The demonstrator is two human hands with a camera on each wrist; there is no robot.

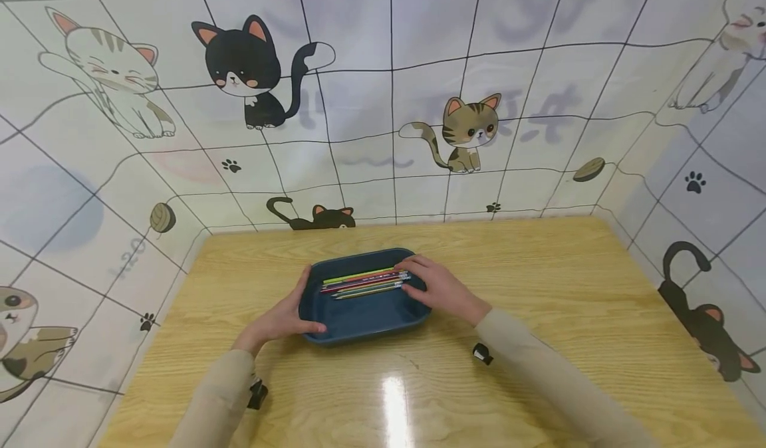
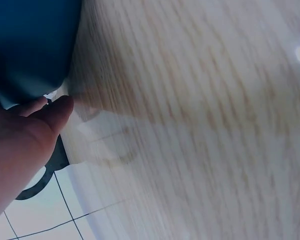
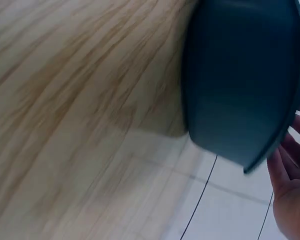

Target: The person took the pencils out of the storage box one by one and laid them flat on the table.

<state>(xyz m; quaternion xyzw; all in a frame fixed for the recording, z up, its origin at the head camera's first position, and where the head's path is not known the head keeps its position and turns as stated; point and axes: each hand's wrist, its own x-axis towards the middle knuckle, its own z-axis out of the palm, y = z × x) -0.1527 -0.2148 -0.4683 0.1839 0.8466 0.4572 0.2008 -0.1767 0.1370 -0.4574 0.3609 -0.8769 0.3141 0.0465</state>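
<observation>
A dark blue, rounded rectangular tray sits on the wooden table, with several pencils lying side by side near its far wall. The pencils are striped in yellow-green, red, dark and teal. My left hand grips the tray's left end, thumb at the near rim and fingers along the outer side. Over the right rim reaches my right hand, its thumb and fingers curled around the pencils' right ends. In the right wrist view the tray wall hides those pencils, and the right hand's fingers show beside the rim.
Light wood-grain table surrounds the tray. White, grid-lined walls with cartoon cats close in the back and both sides. A small black item shows beside the right sleeve, another black item beside the left.
</observation>
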